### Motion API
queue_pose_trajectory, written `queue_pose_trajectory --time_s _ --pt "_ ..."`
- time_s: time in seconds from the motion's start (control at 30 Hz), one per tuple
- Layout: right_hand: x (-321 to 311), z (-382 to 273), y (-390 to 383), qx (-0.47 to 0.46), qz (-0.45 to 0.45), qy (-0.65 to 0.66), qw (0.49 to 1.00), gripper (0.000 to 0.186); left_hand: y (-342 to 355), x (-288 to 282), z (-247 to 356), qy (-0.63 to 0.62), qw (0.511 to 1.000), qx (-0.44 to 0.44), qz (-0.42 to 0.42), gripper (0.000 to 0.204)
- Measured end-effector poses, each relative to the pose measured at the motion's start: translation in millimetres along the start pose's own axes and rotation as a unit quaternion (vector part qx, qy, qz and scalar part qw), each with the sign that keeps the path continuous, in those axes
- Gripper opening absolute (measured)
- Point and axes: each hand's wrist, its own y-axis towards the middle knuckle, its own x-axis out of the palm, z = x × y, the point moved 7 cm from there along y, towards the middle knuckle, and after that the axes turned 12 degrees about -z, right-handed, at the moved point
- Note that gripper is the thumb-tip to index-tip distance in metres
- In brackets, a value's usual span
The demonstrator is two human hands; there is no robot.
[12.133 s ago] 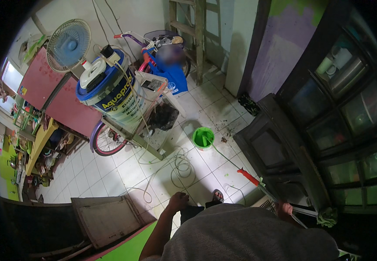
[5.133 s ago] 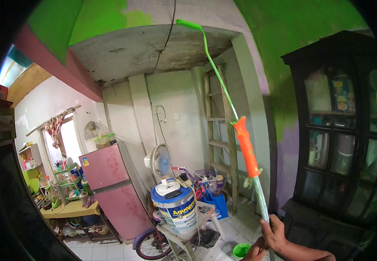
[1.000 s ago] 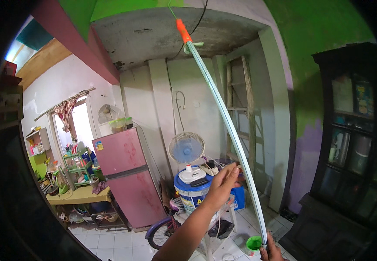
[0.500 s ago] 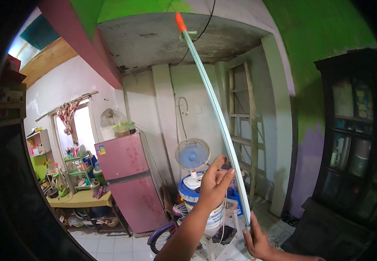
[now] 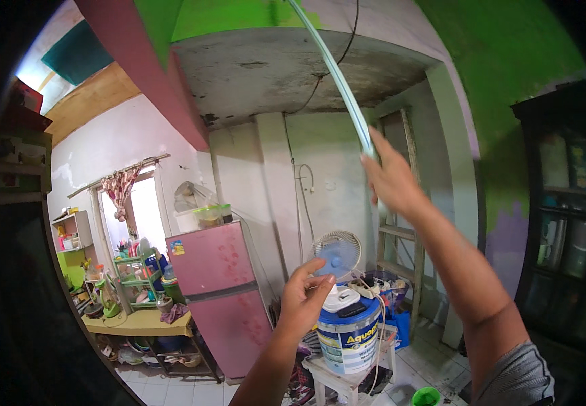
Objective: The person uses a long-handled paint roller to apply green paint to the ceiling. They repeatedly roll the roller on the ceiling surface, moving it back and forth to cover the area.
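The right hand (image 5: 393, 177) grasped the pale pole (image 5: 337, 76) high above the paint bucket (image 5: 349, 336). The left hand (image 5: 304, 298) hung released, fingers half-curled, just above that bucket.

We read the pole (image 5: 337, 71) in the right hand (image 5: 391, 179) as smooth, pale, semi-glossy tubing, plastic or coated metal, we cannot tell which. Left hand (image 5: 304, 301) bare, holding nothing. Below the pole, the paint bucket (image 5: 349, 336) looks glossy plastic; the fan (image 5: 337, 256) just behind the bucket, matt plastic. Fridge (image 5: 220, 291) left of the bucket: pink painted metal, scuffed. Ceiling (image 5: 286, 71) above the fridge: rough bare concrete. Cabinet (image 5: 567, 223) right of the bucket: dark wood, glass panes.
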Motion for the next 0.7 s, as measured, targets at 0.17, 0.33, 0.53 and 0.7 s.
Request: queue_pose_trajectory --time_s 0.17,0.33,0.53,0.7 --pt "-24.4 -60.0 105.3 -0.073 0.050 0.010 0.996 0.054 0.7 -26.6 10.7 -0.013 1.000 -0.017 0.007 0.042" --pt "-39.7 -114.0 163.4 -0.060 0.022 -0.092 0.994 0.049 -6.4 -44.2 8.8 -0.012 1.000 -0.016 0.019 0.041" --pt "-31.2 -111.7 105.5 -0.045 0.032 -0.076 0.996 0.050 -17.8 -44.1 -7.4 -0.036 0.998 -0.045 0.041 0.041" --pt "-1.2 -42.2 -11.5 -0.029 0.007 -0.052 0.998 0.055 -18.1 -17.8 -13.1 -0.038 0.997 -0.063 0.020 0.039"
